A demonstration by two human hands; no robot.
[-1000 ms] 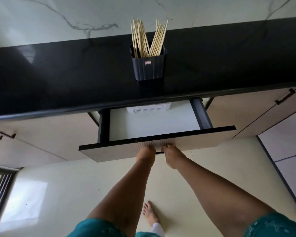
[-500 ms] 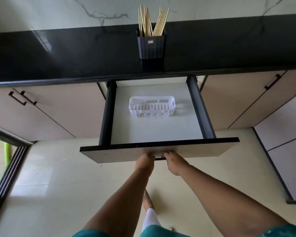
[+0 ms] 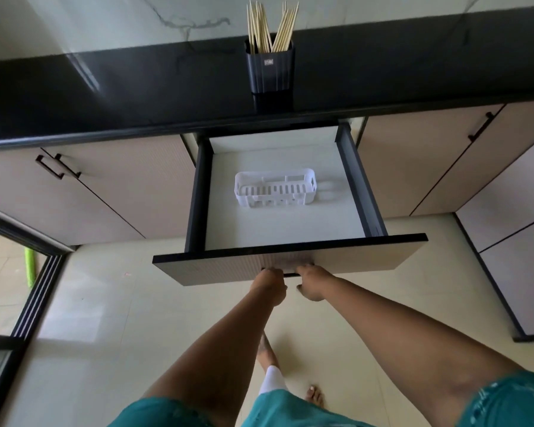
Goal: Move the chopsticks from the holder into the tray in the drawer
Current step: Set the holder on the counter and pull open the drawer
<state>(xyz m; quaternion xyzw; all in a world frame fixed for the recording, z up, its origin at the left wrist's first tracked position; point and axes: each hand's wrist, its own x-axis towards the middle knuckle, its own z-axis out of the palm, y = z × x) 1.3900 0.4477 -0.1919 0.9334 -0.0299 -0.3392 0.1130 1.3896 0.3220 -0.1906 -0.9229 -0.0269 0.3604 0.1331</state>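
Several pale wooden chopsticks [image 3: 272, 29] stand upright in a black ribbed holder [image 3: 270, 72] on the black countertop [image 3: 130, 87], straight above the drawer. The drawer [image 3: 367, 257] is pulled far out. A white slotted plastic tray [image 3: 273, 201] lies empty in the middle of its white floor. My left hand [image 3: 269, 286] and my right hand [image 3: 313, 283] sit side by side under the drawer front, fingers curled on the dark drawer handle [image 3: 290, 275]. Both are far below the holder.
Beige cabinet doors with black handles [image 3: 57, 166] flank the drawer on both sides. A black-framed sliding door track [image 3: 34, 297] runs at the left. The floor is pale tile, with my feet [image 3: 315, 396] below the drawer.
The drawer has slid out from nearly closed to wide open, pulled by both hands, and the white tray has come into sight. The view has backed away from the counter.
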